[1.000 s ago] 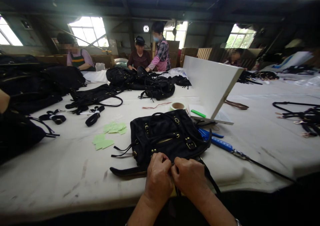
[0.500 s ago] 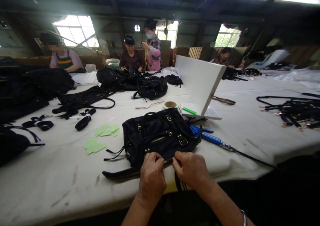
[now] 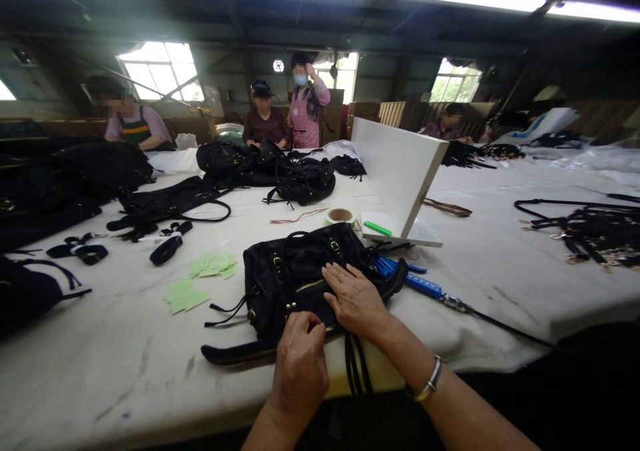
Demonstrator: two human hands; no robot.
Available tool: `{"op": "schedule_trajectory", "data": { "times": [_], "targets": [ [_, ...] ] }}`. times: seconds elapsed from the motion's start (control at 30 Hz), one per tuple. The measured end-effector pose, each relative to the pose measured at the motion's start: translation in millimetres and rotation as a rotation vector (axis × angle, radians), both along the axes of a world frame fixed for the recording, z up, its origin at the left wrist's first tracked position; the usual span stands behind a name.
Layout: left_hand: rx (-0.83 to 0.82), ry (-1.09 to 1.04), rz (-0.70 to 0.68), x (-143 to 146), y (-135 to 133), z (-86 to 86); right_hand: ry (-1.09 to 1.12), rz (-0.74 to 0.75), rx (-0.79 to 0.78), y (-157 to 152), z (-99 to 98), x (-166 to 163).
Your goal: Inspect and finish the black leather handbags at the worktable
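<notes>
A black leather handbag [image 3: 295,274] with brass studs and buckles lies on the white table [image 3: 100,364] right in front of me. My left hand [image 3: 300,364] is closed in a pinch on the bag's near bottom edge. My right hand [image 3: 353,298] lies flat on the bag's front, fingers stretched out. Black straps [image 3: 356,368] hang from the bag over the table's edge between my arms. A bracelet sits on my right wrist.
Green paper tags [image 3: 200,281] lie left of the bag. A tape roll [image 3: 341,216], a green marker [image 3: 377,228], a tilted white board [image 3: 400,178] and a blue tool [image 3: 423,284] sit behind and right. More black bags [image 3: 280,168] and straps [image 3: 585,228] cover the table. Other people work at the far side.
My right hand has let go of the bag's near edge and moved up, now flat on its front. My left hand stays pinched on the edge. The view has shifted slightly.
</notes>
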State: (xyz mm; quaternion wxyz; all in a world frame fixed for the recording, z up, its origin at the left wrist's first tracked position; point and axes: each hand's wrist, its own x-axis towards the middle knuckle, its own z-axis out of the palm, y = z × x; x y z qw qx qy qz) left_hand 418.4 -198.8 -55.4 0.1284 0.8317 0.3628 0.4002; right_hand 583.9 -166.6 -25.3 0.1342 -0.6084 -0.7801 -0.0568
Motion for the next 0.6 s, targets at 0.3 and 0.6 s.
{"op": "schedule_trajectory", "data": {
  "times": [0.3, 0.6],
  "targets": [
    [-0.080, 0.070, -0.026, -5.4, -1.3, 15.3, 0.022, 0.003, -0.064, 17.8, 32.4, 10.8],
    [-0.086, 0.306, 0.058, -9.0, 5.3, 34.3, 0.127, 0.093, -0.087, 50.1, 9.9, -3.2]
  ]
}}
